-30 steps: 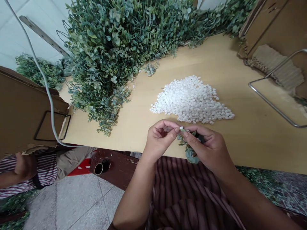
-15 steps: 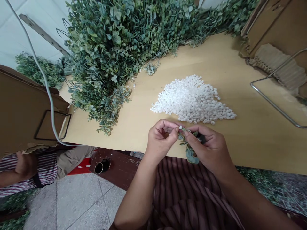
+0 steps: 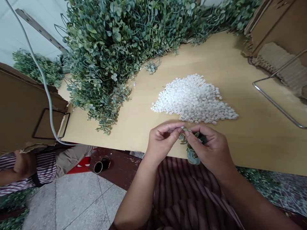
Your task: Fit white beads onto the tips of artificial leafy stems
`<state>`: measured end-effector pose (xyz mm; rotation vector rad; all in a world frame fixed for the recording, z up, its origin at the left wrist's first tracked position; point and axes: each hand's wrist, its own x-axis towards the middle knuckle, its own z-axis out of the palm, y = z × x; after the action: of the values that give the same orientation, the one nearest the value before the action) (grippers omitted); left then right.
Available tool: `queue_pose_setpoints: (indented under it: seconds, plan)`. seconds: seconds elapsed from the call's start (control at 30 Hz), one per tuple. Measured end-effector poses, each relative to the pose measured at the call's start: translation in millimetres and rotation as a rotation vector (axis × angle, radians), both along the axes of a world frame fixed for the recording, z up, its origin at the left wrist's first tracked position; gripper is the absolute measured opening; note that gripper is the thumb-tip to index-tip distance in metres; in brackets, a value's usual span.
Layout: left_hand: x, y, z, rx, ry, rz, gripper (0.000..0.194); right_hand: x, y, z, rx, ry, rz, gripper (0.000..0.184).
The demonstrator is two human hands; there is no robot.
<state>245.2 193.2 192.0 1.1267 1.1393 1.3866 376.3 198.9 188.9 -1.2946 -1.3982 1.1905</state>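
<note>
Between thumb and forefinger, my left hand [image 3: 164, 139] pinches a small white bead-like piece [image 3: 182, 127] at the tip of a stem. My right hand [image 3: 209, 143] is closed around a sprig of artificial greenery [image 3: 192, 155], its thumb pressing the stem close to the white piece. Some leaves hang below the fingers, while the rest of the sprig is hidden in the palm. Just beyond both hands, a heap of small white bead-like pieces [image 3: 192, 99] lies on the table [image 3: 259, 140].
Piled artificial greenery [image 3: 124, 41] covers the table's back left, with a small loose sprig [image 3: 151, 67] beside it. Cardboard boxes [image 3: 21, 108] flank both sides. A bent metal rod [image 3: 275, 103] is at right. Left below are a black mug [image 3: 98, 167] and a seated person [image 3: 26, 169].
My left fingertips have come a little closer to my right thumb, and the white piece now sits against the stem tip. My right hand keeps its hold on the sprig.
</note>
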Motion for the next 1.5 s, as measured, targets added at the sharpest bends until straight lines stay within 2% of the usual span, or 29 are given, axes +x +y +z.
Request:
queue_pose_setpoints:
  seconds: [0.5,0.8,1.2,1.5]
  plan:
    - [-1.0,1.9,1.8,-0.088,-0.023,0.019,0.007,1.6,0.1,1.7,0.006,-0.018,0.002,0.026]
    - [-3.1,3.9,0.9,-0.056,-0.094,-0.011,0.011,2.6,-0.7,4.5,-0.009,-0.025,0.008,0.026]
    - [-5.6,4.4,-0.2,0.002,0.074,-0.01,0.008,3.2,2.1,3.4,0.021,-0.023,0.058,0.023]
    - [-2.9,4.1,0.0,-0.015,0.025,0.011,0.007,1.8,0.8,3.1,0.03,-0.019,-0.019,0.022]
